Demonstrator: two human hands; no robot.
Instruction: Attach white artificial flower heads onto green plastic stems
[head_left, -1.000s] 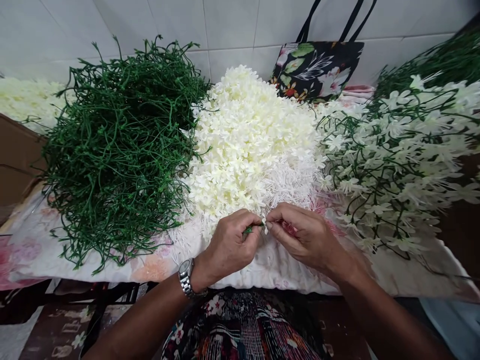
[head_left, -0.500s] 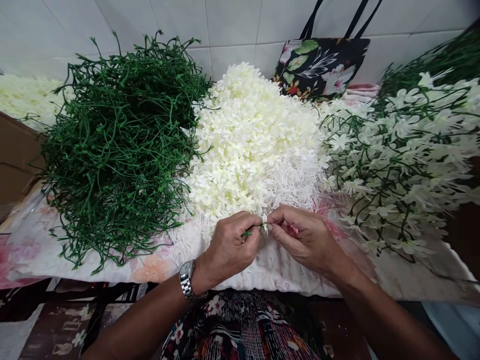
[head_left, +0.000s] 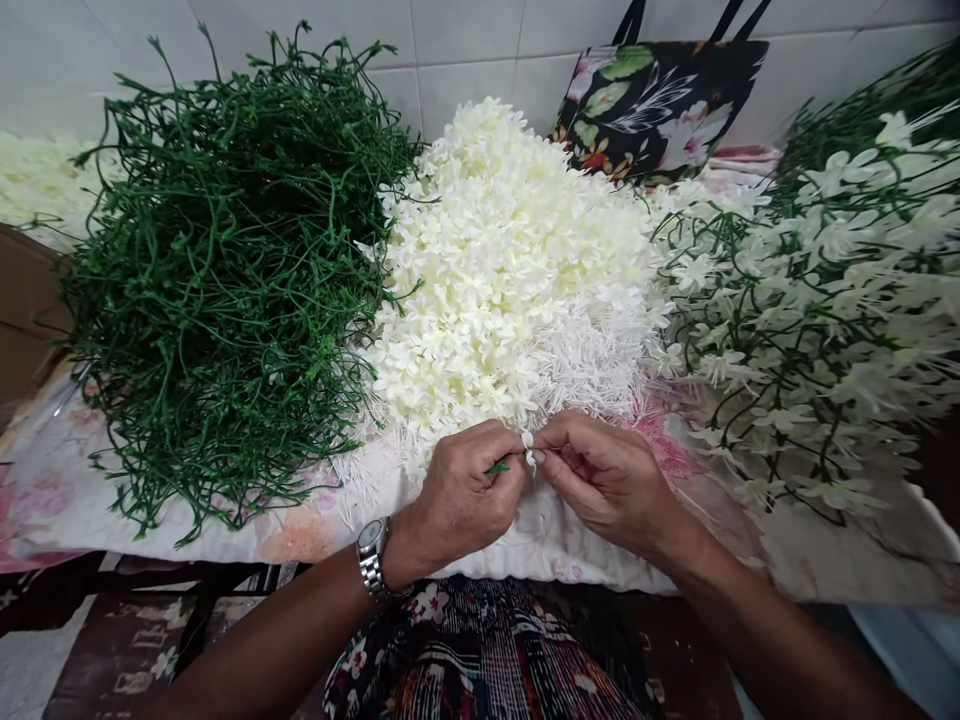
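Head camera: a thin green plastic stem (head_left: 498, 467) is being gripped by the left hand (head_left: 469, 487), and a small white petalled flower (head_left: 528, 440) is being pinched by the right hand (head_left: 611, 475), fingertips nearly meeting, seemingly for steadiness. Just beyond, a tangled dark-green stem heap (head_left: 225, 260) and a cream-white flower pile (head_left: 502, 270) are being kept, presumably for easy reach.

Lighting: soft, uneven; brightest on the white petal heap (head_left: 510, 250), its palest parts near washed out. Left of the heap: green stems (head_left: 225, 270), deep shadow in their core. Behind it: wall tiles (head_left: 466, 92), dull grey. Right of it: stemmed flowers (head_left: 825, 300), stretched, softly blurred toward the frame edge. In front of it: dim clothing (head_left: 495, 650).
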